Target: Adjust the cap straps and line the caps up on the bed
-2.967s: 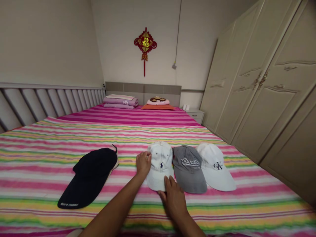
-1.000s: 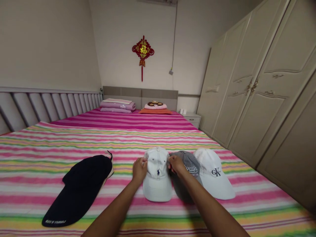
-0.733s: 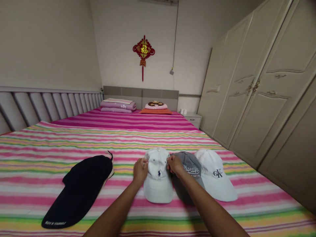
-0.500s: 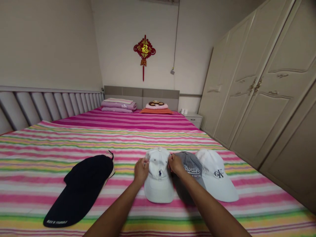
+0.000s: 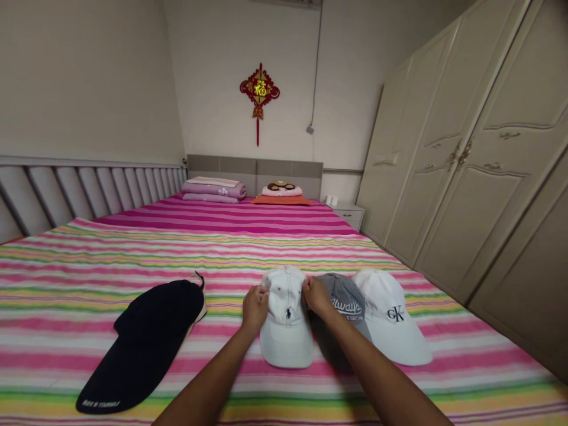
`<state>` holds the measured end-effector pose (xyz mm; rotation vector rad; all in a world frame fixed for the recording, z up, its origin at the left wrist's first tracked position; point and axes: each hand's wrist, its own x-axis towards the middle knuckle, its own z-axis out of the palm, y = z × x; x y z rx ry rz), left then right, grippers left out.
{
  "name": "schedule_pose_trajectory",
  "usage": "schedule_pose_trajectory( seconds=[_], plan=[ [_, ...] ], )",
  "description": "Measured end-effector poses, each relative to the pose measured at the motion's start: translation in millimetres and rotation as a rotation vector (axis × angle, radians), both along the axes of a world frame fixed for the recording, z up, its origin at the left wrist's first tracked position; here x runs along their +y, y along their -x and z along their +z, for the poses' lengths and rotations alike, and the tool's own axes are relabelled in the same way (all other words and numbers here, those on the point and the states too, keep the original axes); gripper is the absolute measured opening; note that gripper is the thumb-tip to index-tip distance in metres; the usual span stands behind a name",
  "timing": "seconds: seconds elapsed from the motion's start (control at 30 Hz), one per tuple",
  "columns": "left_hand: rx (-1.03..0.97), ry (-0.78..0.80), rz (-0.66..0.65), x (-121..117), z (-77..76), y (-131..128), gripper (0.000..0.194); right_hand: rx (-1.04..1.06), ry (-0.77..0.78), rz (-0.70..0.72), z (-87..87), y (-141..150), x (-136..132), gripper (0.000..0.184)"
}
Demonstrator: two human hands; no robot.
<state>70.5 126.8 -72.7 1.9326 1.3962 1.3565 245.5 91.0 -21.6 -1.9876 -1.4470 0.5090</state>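
Note:
Three caps lie in a row on the striped bedspread (image 5: 222,248). My left hand (image 5: 254,309) pinches the left side of the pale cap with a small dark logo (image 5: 286,322). My right hand (image 5: 316,296) grips that cap's right side, fingers closed. Just right of it lies a grey cap with white lettering (image 5: 344,307), partly behind my right forearm. A white cap with black letters (image 5: 393,316) lies furthest right. A dark navy cap (image 5: 146,340) rests flat to the left, apart from both hands.
Folded purple bedding (image 5: 213,189) and a pink pillow on an orange one (image 5: 281,193) sit by the headboard. Cream wardrobe doors (image 5: 470,165) run along the right. A padded rail (image 5: 89,189) lines the left side. A small nightstand (image 5: 350,214) stands in the far corner.
Three seconds ago my right hand rested on the pale cap's brim; it now grips the crown's right side. Over the last second both hands have held still on the cap.

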Motion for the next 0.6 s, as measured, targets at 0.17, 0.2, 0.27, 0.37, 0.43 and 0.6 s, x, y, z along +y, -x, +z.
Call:
schedule_pose_trajectory(
  seconds=[0.17,0.2,0.27,0.37,0.43,0.6],
  plan=[
    [-0.012,0.002,-0.001,0,-0.2,0,0.012,-0.022,-0.031,0.009,-3.9,0,-3,0.023],
    [-0.015,0.003,-0.002,0,-0.1,-1,0.012,-0.028,-0.040,0.012,-5.0,0,-4,0.023],
    [-0.020,0.003,-0.004,0,0.4,-1,0.011,-0.042,-0.064,0.016,-6.8,0,-3,0.022],
    [-0.025,0.006,-0.004,0,1.3,-2,0.011,-0.063,-0.096,0.014,-8.4,1,-1,0.021],
    [-0.028,0.011,-0.002,0,1.6,-2,0.011,-0.073,-0.110,0.008,-8.8,1,1,0.021],
    [-0.028,0.027,-0.005,-1,2.0,-2,0.013,-0.068,-0.132,-0.020,-10.9,-3,1,0.023]
  ],
)
